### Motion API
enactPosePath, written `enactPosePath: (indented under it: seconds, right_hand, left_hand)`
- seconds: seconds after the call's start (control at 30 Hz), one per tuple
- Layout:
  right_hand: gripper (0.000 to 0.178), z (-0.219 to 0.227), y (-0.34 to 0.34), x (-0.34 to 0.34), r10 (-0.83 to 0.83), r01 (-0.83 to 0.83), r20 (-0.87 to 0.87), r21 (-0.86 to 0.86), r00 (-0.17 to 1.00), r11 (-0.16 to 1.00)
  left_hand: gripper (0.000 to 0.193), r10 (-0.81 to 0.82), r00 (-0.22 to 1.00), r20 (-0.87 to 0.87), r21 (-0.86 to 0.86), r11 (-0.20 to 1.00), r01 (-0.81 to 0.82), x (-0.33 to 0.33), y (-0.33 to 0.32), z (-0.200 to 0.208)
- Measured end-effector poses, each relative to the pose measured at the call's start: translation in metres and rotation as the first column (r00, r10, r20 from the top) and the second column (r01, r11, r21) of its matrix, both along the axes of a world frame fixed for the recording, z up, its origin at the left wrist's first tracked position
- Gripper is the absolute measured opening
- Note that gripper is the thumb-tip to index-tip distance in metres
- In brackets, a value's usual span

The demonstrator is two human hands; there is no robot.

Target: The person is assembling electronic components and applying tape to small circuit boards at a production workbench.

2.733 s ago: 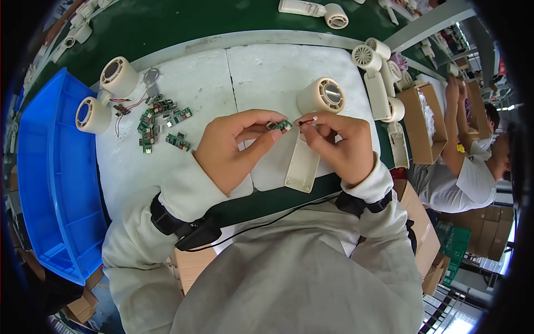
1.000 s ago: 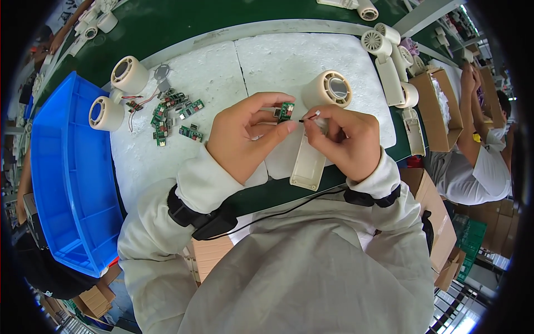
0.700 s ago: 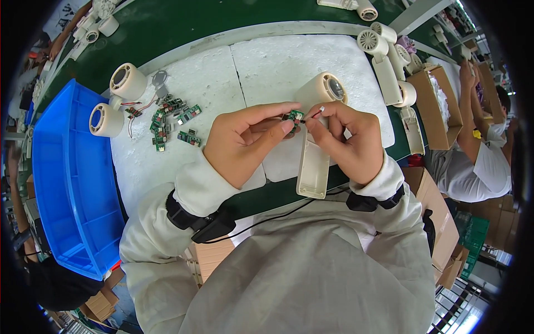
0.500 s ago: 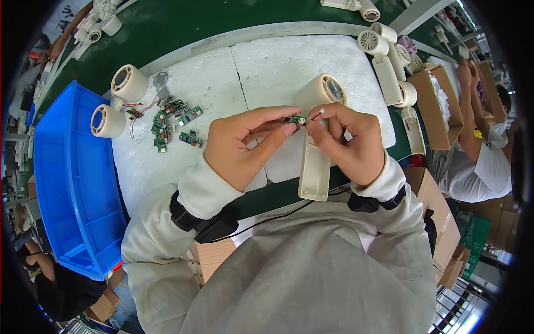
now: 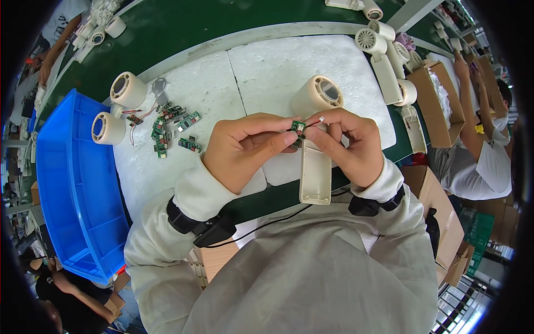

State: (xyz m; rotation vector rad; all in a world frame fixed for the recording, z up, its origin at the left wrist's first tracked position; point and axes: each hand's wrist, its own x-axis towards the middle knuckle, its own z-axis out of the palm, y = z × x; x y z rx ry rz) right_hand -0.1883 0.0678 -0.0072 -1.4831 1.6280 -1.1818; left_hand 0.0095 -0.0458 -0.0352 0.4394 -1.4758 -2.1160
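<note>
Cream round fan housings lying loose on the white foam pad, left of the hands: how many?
2. One cream round fan housing lies at the pad's upper left; the other sits just below it, beside the blue plastic bin. Similar ones farther off aren't counted.

I pinch a small green circuit board [image 5: 298, 128] between the fingertips of my left hand [image 5: 245, 150] and my right hand [image 5: 347, 143], just above the near edge of the white foam pad on the table. It is tilted, with a thin wire end showing at its right. Right under it lies a cream hair dryer [image 5: 316, 139], round head pointing away, its open handle reaching toward me over the near edge.
</note>
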Motion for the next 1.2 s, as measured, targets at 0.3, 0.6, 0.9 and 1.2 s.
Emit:
enactPosePath:
  seconds: [0.3, 0.6, 0.9, 1.2]
  right_hand:
    - [0.018, -0.007, -0.002, 0.001, 0.003, -0.003, -0.119, -0.004, 0.993, 1.0]
    - [0.023, -0.009, -0.005, 0.006, 0.018, -0.026, -0.238, -0.031, 0.971, 0.999]
    - [0.031, -0.005, -0.007, -0.007, 0.144, -0.188, -0.352, -0.094, 0.925, 0.978]
    - [0.03, -0.013, -0.009, -0.014, 0.118, -0.225, -0.453, -0.189, 0.884, 0.956]
  left_hand:
    - [0.027, 0.027, 1.0, -0.009, -0.026, 0.999, -0.027, 0.001, 0.004, 0.001]
    - [0.03, 0.062, 0.961, 0.27, -0.279, 0.96, 0.016, 0.001, 0.003, 0.004]
    - [0.016, 0.252, 0.941, 0.224, -0.73, 0.683, -0.01, 0.003, 0.006, 0.004]
    - [0.008, 0.276, 0.925, 0.26, -0.881, 0.459, 0.111, -0.003, 0.013, 0.005]
